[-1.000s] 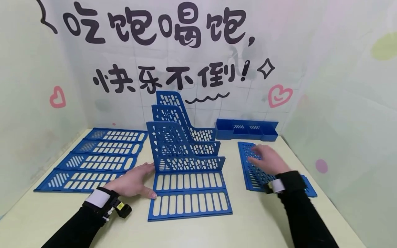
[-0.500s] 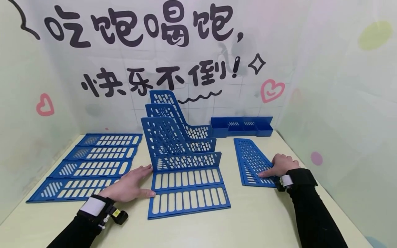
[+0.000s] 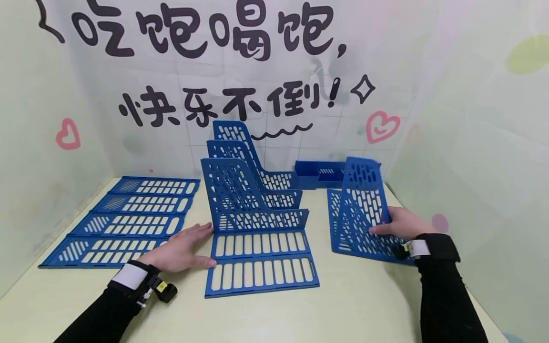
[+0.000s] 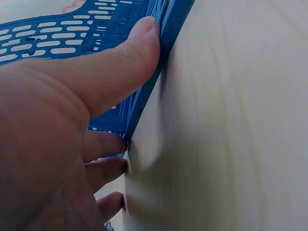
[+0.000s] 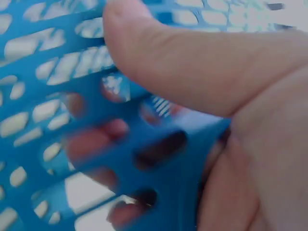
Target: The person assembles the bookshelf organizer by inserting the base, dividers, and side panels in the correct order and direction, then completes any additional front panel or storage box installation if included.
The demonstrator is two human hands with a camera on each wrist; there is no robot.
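Observation:
A partly built blue file rack stands mid-table in the head view, its slotted base point(image 3: 261, 259) flat and three upright perforated dividers point(image 3: 223, 174) rising toward its back. My left hand point(image 3: 182, 250) rests at the base's left side, fingers extended. In the left wrist view the thumb point(image 4: 139, 48) presses on the base's edge and the fingertips touch its side. On the right, my right hand point(image 3: 403, 224) grips a perforated divider panel point(image 3: 362, 176), raised at a tilt. The right wrist view has the thumb point(image 5: 144, 48) on one face, fingers showing through the holes behind.
Another perforated panel point(image 3: 335, 209) lies flat beneath the raised one. Several flat slotted panels point(image 3: 96, 224) lie overlapping at the left. A blue compartment tray point(image 3: 309, 181) stands at the back right, partly hidden by the raised panel. Walls border the table.
My right hand reached down to the panels at the right, took hold of the divider panel and raised its far end off the other one. The left hand has stayed by the base.

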